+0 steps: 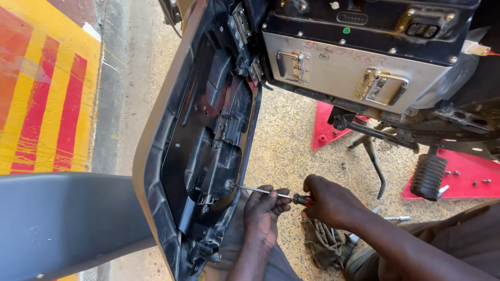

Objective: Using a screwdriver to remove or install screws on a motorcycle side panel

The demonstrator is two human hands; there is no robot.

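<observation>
While pinched around the thin metal shaft, left-hand fingers steadying the screwdriver mid-length; left hand low-centre, palm down. Right hand just to the right, fingers clamped tight on the red/black handle, wrist & forearm running off to the lower right corner. Screwdriver lying nearly level, tip touching the underside of the upturned scooter seat, near its lower inner edge, among black plastic ribs & brackets. Seat tilted up on edge, grey rim to the left. Above right: silver battery box w/ two metal latches in the scooter frame. Below it, kickstand & ribbed footpeg. On the gritty concrete floor: red mat w/ loose screws at right, dirty rag under the right wrist.
</observation>
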